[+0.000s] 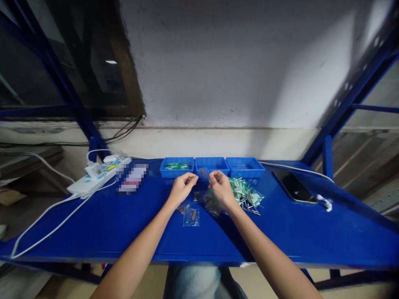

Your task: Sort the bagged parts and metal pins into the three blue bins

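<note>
My right hand (221,187) is closed in a pinch on a small clear plastic bag (204,172) with a brass-coloured piece inside. My left hand (183,187) faces it, thumb and fingers pressed together; whatever is between them is too small to make out. Below the hands, another clear bag (191,217) with brass-coloured pieces lies on the blue table (131,232), with more such bags partly overlapping nearby. Beside my right hand spreads a pile of green plastic and silver metal pieces (245,192), partly hidden by that hand.
Three blue bins stand along the back: the left bin (161,171) holds green pieces, beside the middle bin (215,161) and right bin (246,171). A phone (294,187) and white earphones (324,202) lie right. A white power strip (90,182) with cables sits left.
</note>
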Demonstrator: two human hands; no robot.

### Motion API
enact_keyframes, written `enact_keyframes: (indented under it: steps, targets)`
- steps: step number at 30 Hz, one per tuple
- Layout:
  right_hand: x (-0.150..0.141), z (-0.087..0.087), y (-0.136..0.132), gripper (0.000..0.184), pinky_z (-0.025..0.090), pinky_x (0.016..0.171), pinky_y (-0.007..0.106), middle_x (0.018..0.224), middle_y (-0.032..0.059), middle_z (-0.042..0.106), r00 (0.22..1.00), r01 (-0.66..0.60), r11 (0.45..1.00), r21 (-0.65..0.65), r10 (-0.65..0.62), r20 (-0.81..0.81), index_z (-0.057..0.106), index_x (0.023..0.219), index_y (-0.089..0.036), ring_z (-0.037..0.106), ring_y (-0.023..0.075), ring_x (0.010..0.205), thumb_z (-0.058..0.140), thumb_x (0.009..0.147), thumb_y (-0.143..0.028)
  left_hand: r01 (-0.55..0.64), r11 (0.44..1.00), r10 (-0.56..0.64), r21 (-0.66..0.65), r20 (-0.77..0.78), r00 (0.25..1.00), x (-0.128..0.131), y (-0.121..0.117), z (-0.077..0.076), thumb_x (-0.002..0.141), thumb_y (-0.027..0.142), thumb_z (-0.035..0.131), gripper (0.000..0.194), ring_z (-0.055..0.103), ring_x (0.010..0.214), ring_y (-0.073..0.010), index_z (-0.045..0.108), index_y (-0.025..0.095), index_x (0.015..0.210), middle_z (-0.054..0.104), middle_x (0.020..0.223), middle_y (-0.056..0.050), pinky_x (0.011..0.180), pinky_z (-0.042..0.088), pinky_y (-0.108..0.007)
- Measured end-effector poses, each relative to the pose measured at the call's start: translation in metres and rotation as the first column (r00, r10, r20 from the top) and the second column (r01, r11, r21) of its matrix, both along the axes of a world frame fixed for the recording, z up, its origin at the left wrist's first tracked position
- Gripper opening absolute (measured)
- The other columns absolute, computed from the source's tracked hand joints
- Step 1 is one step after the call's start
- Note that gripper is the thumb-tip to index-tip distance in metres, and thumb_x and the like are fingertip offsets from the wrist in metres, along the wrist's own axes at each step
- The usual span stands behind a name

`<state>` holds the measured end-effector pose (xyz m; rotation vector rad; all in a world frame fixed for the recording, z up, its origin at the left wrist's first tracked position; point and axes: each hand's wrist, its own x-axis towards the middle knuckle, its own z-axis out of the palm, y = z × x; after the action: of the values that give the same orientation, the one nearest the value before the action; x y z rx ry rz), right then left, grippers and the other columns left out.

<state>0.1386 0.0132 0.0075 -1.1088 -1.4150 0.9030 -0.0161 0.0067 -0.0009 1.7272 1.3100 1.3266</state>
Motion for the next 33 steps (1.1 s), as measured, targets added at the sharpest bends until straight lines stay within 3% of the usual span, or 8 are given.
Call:
enact_keyframes:
  steps: [6,9,12,15,22,33]
  targets:
    - [-0.0033,-0.0008,-0.0024,0.017,0.032,0.051,0.023,0.057,-0.0046,0.048,0.979,-0.154,0.988,-0.031,0.149,-0.142,0.045,0.074,-0.02,0.044,0.0106,0.051,0.048,0.079,-0.037,0.04,0.992,-0.012,-0.12,0.229,0.973,0.0042,-0.0007,0.0025,0.076,0.038,0.06,0.034,0.054,0.063,-0.0124,0.059,0.017,0.103,0.059,0.069,0.001,0.055,0.038,-0.021]
    - [-0.0047,-0.0027,-0.002,0.017,0.034,0.052,0.024,0.061,-0.0042,0.048,0.968,-0.182,0.983,0.002,0.179,-0.176,0.046,0.074,-0.02,0.047,0.0107,0.053,0.05,0.078,-0.037,0.043,0.988,-0.003,-0.146,0.263,0.965,0.002,-0.0026,0.0065,0.074,0.037,0.062,0.03,0.05,0.06,-0.0102,0.062,0.018,0.096,0.057,0.068,0.001,0.053,0.035,-0.02]
    - [-0.0049,-0.002,-0.0024,0.017,0.034,0.053,0.023,0.066,-0.0031,0.051,0.962,-0.172,0.985,-0.017,0.164,-0.218,0.049,0.077,-0.019,0.049,0.0109,0.056,0.054,0.074,-0.036,0.027,0.989,0.008,-0.143,0.237,0.972,0.0007,-0.0034,0.0087,0.073,0.037,0.063,0.022,0.049,0.062,-0.0101,0.062,0.016,0.079,0.057,0.07,0.001,0.054,0.035,-0.02]
    - [-0.0051,-0.0001,-0.0037,0.023,0.035,0.054,0.023,0.067,-0.0027,0.053,0.97,-0.161,0.985,-0.063,0.146,-0.196,0.054,0.083,-0.018,0.05,0.0114,0.058,0.058,0.071,-0.037,0.053,0.989,-0.022,-0.136,0.217,0.976,0.0011,-0.003,0.0086,0.074,0.035,0.06,0.019,0.049,0.061,-0.0103,0.059,0.016,0.074,0.054,0.065,0.002,0.053,0.034,-0.02]
    - [-0.0069,-0.0033,-0.0031,0.024,0.035,0.052,0.023,0.059,-0.0016,0.056,0.978,-0.196,0.98,-0.046,0.192,-0.08,0.059,0.071,-0.017,0.046,0.011,0.053,0.057,0.07,-0.041,0.108,0.985,-0.087,-0.131,0.159,0.983,0.0042,-0.0036,0.0079,0.073,0.034,0.058,0.019,0.052,0.061,-0.0123,0.059,0.016,0.081,0.058,0.067,0.0,0.054,0.037,-0.022]
    - [-0.004,-0.0015,-0.0031,0.022,0.037,0.055,0.023,0.063,-0.0015,0.056,0.986,-0.156,0.986,-0.056,0.152,-0.072,0.06,0.076,-0.016,0.047,0.011,0.057,0.056,0.071,-0.037,0.089,0.996,-0.089,0.024,-0.03,0.996,0.0006,-0.0004,0.0012,0.08,0.036,0.054,0.022,0.056,0.069,-0.0152,0.062,0.015,0.075,0.061,0.072,-0.002,0.068,0.042,-0.026]
